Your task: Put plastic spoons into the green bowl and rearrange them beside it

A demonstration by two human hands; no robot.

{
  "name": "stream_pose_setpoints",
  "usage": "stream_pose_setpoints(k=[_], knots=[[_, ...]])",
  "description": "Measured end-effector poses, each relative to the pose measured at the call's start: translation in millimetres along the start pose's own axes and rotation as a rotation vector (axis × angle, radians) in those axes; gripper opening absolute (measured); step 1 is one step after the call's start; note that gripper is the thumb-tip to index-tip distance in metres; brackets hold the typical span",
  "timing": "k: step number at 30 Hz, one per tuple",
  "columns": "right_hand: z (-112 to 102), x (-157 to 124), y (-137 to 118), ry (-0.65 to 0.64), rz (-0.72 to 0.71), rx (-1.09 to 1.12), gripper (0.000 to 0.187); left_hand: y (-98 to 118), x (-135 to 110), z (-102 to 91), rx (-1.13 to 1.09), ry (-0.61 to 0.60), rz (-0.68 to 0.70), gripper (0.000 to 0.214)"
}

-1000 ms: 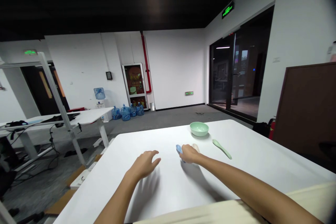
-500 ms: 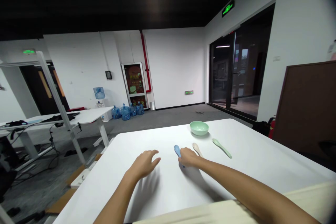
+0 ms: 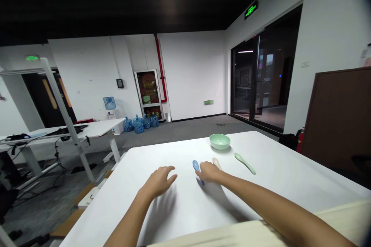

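A blue spoon lies on the white table, its bowl end pointing away from me. My right hand is over its handle with curled fingers, the thumb crossing to the left side; the fingertips are partly hidden. Just beyond that hand is a beige spoon, its handle covered by the hand. Farther right rests a light green spoon. Behind the spoons stands a green bowl. My left hand hovers above the table left of the blue spoon, thumb and fingers apart, holding nothing.
Past the table's left edge are cardboard pieces on the floor and another white table with a metal frame post. Several blue water jugs stand by the far wall. A brown panel rises at the right.
My right hand has shifted slightly up along the blue spoon, with its thumb now farther left, and covers more of the beige spoon. My left hand and the spoons have hardly moved.
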State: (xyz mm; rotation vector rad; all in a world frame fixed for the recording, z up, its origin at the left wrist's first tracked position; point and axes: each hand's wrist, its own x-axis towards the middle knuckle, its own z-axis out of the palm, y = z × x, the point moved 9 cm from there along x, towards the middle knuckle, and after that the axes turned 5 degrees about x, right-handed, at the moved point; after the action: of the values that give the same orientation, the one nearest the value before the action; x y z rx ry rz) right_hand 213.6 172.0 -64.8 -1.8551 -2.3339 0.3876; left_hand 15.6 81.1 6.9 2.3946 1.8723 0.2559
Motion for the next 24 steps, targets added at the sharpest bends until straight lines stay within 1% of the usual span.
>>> stream_pose_setpoints(k=[3, 5, 9, 12, 14, 16, 18, 21, 24], knots=[[-18, -1, 0, 0.047, -0.056, -0.047, 0.051, 0, 0, 0.3, 0.008, 0.000, 0.010, 0.056], [-34, -4, 5, 0.074, -0.057, -0.036, 0.056, 0, 0, 0.7, 0.004, 0.001, 0.011, 0.056], [-68, -14, 26, 0.141, -0.075, -0.009, 0.060, -1, 0, 1.0, -0.004, -0.001, 0.003, 0.055], [-87, -23, 49, 0.174, -0.096, 0.050, 0.059, -1, 0, 1.4, -0.008, -0.005, 0.002, 0.055], [-94, -29, 65, 0.179, -0.115, 0.080, 0.057, 0, 0, 1.7, -0.010, 0.000, 0.007, 0.055], [-101, -37, 81, 0.209, -0.099, 0.085, 0.056, 0, 1, 2.1, -0.012, 0.009, 0.016, 0.055], [-104, -45, 92, 0.221, -0.105, 0.067, 0.056, -1, 1, 2.6, -0.013, 0.017, 0.019, 0.055], [-104, -54, 105, 0.237, -0.102, 0.025, 0.057, -1, 2, 3.4, -0.007, 0.015, 0.021, 0.055], [-100, -57, 119, 0.279, -0.068, -0.020, 0.061, -1, 2, 3.9, 0.004, 0.003, 0.018, 0.055]])
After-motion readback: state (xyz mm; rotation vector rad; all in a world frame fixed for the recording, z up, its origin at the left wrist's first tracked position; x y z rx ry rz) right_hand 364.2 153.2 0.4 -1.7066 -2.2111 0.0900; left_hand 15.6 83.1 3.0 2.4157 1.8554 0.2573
